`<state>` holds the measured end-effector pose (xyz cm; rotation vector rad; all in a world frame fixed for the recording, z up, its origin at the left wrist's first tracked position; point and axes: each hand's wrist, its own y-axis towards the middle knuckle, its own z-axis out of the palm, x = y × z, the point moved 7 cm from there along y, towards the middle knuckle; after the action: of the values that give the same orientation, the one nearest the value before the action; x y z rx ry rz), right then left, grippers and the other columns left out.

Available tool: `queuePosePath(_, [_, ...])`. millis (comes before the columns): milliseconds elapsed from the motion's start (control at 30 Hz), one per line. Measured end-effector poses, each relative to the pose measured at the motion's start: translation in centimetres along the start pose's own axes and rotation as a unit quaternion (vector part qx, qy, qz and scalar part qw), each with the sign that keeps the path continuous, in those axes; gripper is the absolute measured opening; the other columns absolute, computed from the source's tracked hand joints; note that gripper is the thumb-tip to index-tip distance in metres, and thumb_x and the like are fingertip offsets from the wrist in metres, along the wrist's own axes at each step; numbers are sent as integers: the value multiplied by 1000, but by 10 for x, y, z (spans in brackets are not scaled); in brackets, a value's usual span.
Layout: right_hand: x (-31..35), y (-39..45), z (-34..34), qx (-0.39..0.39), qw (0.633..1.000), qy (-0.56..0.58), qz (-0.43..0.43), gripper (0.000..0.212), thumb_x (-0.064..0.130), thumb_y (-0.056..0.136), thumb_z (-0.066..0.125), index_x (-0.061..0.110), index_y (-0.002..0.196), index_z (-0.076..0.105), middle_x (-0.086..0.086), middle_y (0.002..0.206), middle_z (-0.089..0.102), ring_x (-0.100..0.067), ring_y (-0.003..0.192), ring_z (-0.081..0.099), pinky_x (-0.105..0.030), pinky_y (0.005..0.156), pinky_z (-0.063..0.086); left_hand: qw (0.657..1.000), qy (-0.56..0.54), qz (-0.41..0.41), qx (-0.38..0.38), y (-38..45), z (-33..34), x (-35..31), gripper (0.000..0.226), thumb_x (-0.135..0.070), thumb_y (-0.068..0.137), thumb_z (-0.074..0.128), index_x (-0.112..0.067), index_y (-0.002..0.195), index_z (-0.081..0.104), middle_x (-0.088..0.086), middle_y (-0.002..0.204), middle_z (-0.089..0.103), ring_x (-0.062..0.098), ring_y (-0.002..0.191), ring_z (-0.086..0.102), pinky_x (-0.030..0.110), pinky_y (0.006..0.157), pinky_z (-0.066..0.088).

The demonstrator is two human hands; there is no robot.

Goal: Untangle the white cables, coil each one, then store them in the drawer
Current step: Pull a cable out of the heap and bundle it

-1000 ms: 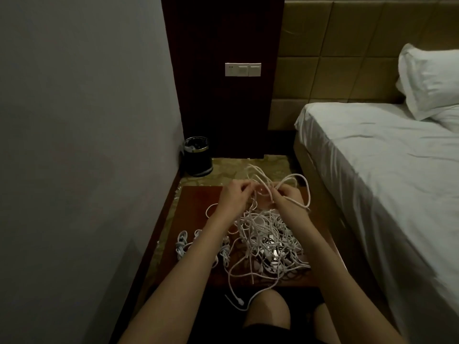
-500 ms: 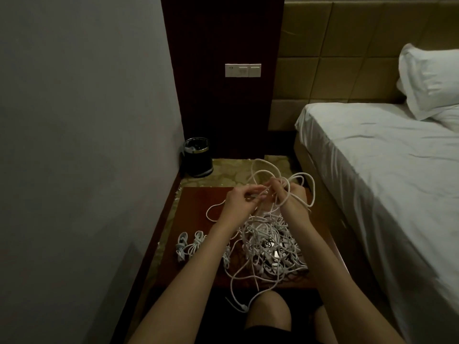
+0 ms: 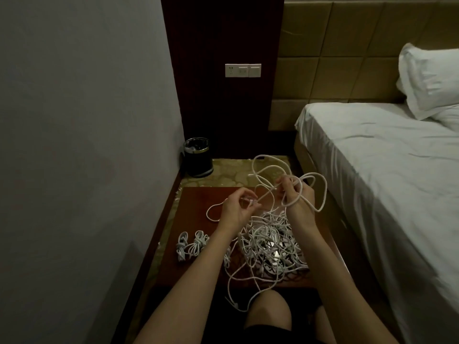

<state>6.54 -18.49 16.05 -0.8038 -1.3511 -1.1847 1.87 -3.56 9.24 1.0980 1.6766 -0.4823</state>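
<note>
Pinching cable end: left hand | right hand gripping loops (dim) | tangle seemingly hides chargers

We find no readable text, label, brand or number anywhere. The wall switch panel shows only socket holes and blank rocker faces, no lettering; cables, bin and bedding carry nothing legible at this res. and dim light.

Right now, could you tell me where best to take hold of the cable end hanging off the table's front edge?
Probably pinch the loose cable end just behind its plug, coming from below the table edge: it dangles free there, clear of the tangle.
</note>
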Motion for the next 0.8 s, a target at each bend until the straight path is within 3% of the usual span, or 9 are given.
queuePosePath(67, [14,4,-8,-19,999,4,-37,26,19,98,52,13,74,59,-2,65,53,-1,52,51,-14,53,43,1000,8,-29,-9,-5,-3,19,9,-16,86,72,-22,88,65,-11,86,64,3,82,60,19,71,50])
queuePosePath(233, [33,22,-15,-26,997,-27,-68,26,26,98,54,11,78,62,-1,66,57,-7,57,54,-23,60,46,995,7,-92,-27,-13,-7,46,10,-17,83,75,-18,93,71,-8,85,68,6,80,64,16,68,52])
queuePosePath(300, [33,22,-19,-45,997,4,-65,26,25,99,52,17,77,63,-2,67,57,-5,57,54,-19,58,46,994,-18,-107,-22,-15,-11,48,10,-21,85,74,-18,94,72,-6,93,69,1,80,62,8,62,47])
queuePosePath(400, [28,23,-25,-47,998,7,-51,27,25,101,49,19,79,63,-2,70,57,-6,60,55,-23,61,46,993,-12,-118,-5,-16,-11,53,26,-27,90,68,-12,111,71,-2,111,62,1,87,56,5,59,43])
queuePosePath(467, [22,25,-22,-37,999,14,-37,26,24,101,47,15,81,61,-1,70,56,0,56,55,-17,57,46,994,36,-99,-4,-13,-10,47,24,-25,94,61,-12,111,71,2,126,55,10,108,52,8,81,45])
queuePosePath(533, [14,23,-17,-33,999,4,-25,25,22,101,48,13,81,59,-1,70,56,2,52,55,-12,54,45,991,102,-91,3,-5,-8,41,25,-28,98,54,-16,111,71,6,144,42,23,133,36,35,109,35])
queuePosePath(600, [5,23,-17,-36,999,-11,-12,25,22,101,48,13,81,60,-1,69,57,2,53,56,-13,54,46,983,155,-90,27,-1,-7,31,27,-28,101,47,-22,116,69,5,153,31,27,142,21,51,114,25])
queuePosePath(800, [-23,19,-20,-6,996,-77,33,23,23,100,50,14,85,64,-6,78,67,-17,73,65,-30,66,53,972,190,-99,94,7,-5,3,41,-18,103,31,-29,137,50,1,158,19,25,147,10,57,118,9])
